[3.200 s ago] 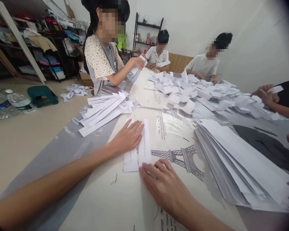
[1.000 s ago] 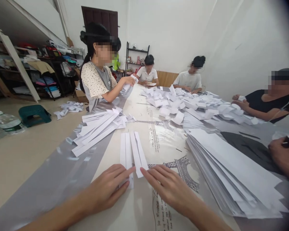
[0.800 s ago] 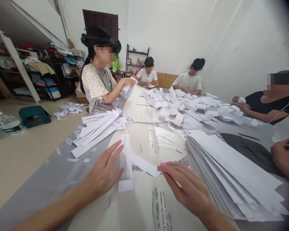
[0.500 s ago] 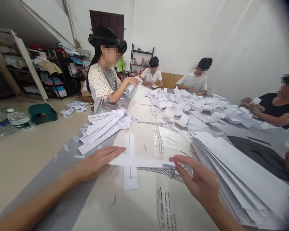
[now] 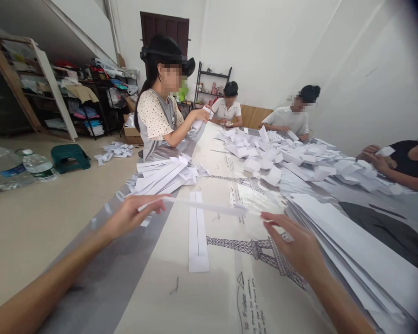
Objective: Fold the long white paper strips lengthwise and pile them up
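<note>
A white paper strip point(image 5: 209, 206), slightly blurred, is raised above the table between my hands. My left hand point(image 5: 132, 213) grips its left end between thumb and fingers. At the other end my right hand point(image 5: 289, 236) pinches the strip's tip with thumb and forefinger. Beneath it, another paper strip point(image 5: 198, 246) with a dark line down its middle lies lengthwise on the printed tablecloth point(image 5: 167, 306). A pile of white strips point(image 5: 163, 176) sits beyond my left hand. To the right of my right hand is a stack of long white paper sheets point(image 5: 337, 241).
A large heap of folded white papers point(image 5: 282, 155) covers the far right of the table. A co-worker point(image 5: 160, 106) stands at the left edge, and others sit around the far side. On the floor are a green stool point(image 5: 69, 157) and water bottles point(image 5: 38, 164).
The held strip has been lifted off the lined strip and moved away from me, with my left hand rising along with it. The view has shifted slightly left.
</note>
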Available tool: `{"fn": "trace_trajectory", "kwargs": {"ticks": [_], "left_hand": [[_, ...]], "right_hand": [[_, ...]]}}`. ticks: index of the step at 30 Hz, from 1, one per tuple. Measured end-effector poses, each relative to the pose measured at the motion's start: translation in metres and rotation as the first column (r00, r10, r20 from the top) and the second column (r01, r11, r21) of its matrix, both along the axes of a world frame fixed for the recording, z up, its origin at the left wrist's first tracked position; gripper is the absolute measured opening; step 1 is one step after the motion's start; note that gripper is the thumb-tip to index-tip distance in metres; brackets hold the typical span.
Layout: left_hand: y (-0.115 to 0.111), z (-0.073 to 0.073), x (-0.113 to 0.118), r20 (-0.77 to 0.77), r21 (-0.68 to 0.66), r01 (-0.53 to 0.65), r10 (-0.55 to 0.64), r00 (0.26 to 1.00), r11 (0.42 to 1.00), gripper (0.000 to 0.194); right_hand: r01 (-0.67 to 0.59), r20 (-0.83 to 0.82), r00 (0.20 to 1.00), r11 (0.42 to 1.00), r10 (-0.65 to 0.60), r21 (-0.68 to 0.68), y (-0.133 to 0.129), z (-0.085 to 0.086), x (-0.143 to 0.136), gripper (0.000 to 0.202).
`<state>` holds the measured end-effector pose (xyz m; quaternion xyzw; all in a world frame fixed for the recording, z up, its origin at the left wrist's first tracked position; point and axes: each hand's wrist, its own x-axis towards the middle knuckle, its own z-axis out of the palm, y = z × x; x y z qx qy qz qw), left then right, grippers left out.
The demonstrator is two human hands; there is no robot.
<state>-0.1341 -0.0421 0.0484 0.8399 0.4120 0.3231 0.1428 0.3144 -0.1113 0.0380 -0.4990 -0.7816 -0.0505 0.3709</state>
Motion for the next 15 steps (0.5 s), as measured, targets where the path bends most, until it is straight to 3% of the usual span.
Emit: {"fn": "trace_trajectory", "kwargs": {"ticks": [2, 4, 6, 9, 11, 15], "left_hand": [[0.010, -0.002, -0.016, 0.042, 0.140, -0.200, 0.196, 0.980, 0.970, 0.042], [0.019, -0.002, -0.036, 0.015, 0.270, -0.312, 0.320, 0.947, 0.911, 0.045], [0.025, -0.002, -0.054, -0.034, 0.315, -0.380, 0.410, 0.911, 0.870, 0.045], [0.030, -0.003, -0.070, -0.096, 0.312, -0.431, 0.480, 0.872, 0.846, 0.045], [0.032, -0.006, -0.071, -0.159, 0.291, -0.428, 0.484, 0.860, 0.856, 0.045], [0.039, -0.018, -0.059, -0.287, 0.251, -0.318, 0.384, 0.878, 0.914, 0.048]], "right_hand": [[0.194, 0.074, 0.977, 0.977, -0.200, 0.085, 0.001, 0.006, 0.030, 0.033], [0.406, 0.129, 0.901, 0.910, -0.414, 0.084, 0.000, 0.010, 0.066, 0.041], [0.563, 0.249, 0.801, 0.826, -0.545, -0.004, 0.001, 0.009, 0.098, 0.044], [0.611, 0.331, 0.778, 0.765, -0.534, -0.201, 0.002, -0.001, 0.128, 0.037], [0.614, 0.329, 0.783, 0.744, -0.529, -0.263, 0.002, -0.006, 0.135, 0.035], [0.655, 0.288, 0.747, 0.738, -0.599, -0.164, -0.002, -0.005, 0.140, 0.041]]}}
